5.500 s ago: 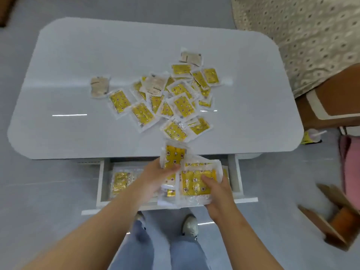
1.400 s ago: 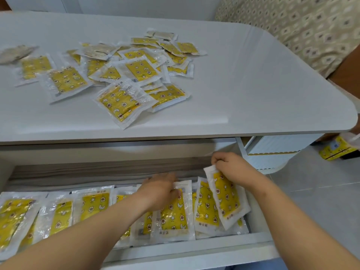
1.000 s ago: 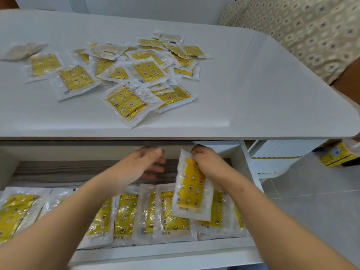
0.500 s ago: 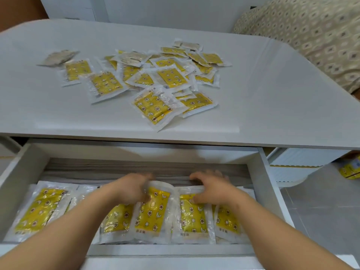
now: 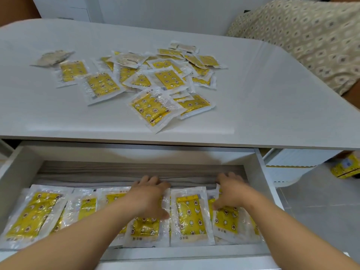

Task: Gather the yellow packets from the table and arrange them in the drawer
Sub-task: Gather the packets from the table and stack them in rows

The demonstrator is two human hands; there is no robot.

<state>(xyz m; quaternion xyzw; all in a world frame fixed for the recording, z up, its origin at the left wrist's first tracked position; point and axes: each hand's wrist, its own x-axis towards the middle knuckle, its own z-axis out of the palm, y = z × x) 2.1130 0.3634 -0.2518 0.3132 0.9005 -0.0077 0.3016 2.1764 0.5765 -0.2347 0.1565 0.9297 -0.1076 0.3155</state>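
Observation:
The white drawer (image 5: pixel 259 172) stands pulled out under the table (image 5: pixel 263 106). A row of yellow packets in clear wrap (image 5: pixel 190 213) lies flat across its floor. My left hand (image 5: pixel 149 195) rests flat on a packet in the middle of the row, fingers spread. My right hand (image 5: pixel 231 191) lies with spread fingers on the rightmost packet (image 5: pixel 226 221), touching its top edge. A loose pile of several more yellow packets (image 5: pixel 153 110) is scattered on the tabletop above.
Two pale, face-down packets (image 5: pixel 52 58) lie among the pile's back edge. A patterned cushion (image 5: pixel 303 34) sits right of the table. A yellow box (image 5: pixel 344 168) stands on the grey floor at right. The drawer's back strip is bare grey lining (image 5: pixel 97 172).
The packet held up in my right hand a second ago now lies flat in the row. Both hands have spread apart over the packets, the right one moving rightward.

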